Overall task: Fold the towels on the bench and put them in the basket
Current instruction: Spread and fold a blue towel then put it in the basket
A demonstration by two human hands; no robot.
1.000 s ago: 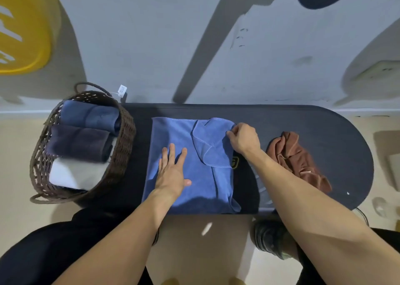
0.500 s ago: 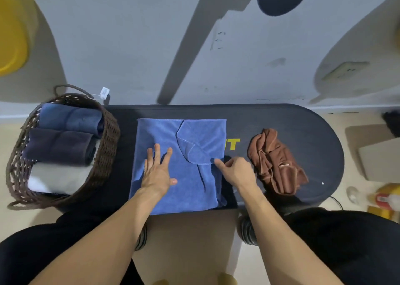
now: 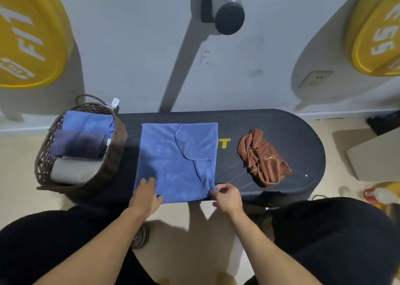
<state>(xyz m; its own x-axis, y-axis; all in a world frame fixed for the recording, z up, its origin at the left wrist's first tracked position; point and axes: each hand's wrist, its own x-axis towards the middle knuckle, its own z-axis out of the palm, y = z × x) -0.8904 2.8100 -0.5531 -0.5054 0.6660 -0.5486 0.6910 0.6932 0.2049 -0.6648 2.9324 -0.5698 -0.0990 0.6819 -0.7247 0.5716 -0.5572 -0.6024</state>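
Note:
A blue towel (image 3: 173, 163) lies spread on the black bench (image 3: 303, 137), with an untidy fold across its right half. My left hand (image 3: 146, 194) rests on the towel's near left corner. My right hand (image 3: 227, 196) pinches the near right corner between thumb and fingers. A crumpled brown towel (image 3: 263, 157) lies on the bench to the right. At the bench's left end stands a brown wicker basket (image 3: 114, 154) holding three folded towels: blue, dark navy and grey.
A grey wall runs behind the bench. Yellow weight plates (image 3: 26, 35) hang at the upper left and upper right, and a barbell end (image 3: 227, 9) sticks out at top centre. A yellow bottle (image 3: 381, 194) lies on the floor at right.
Both hands have slid toward me from the towel's middle to its near edge. My right hand has gone from the far right corner to the near right corner and pinched it.

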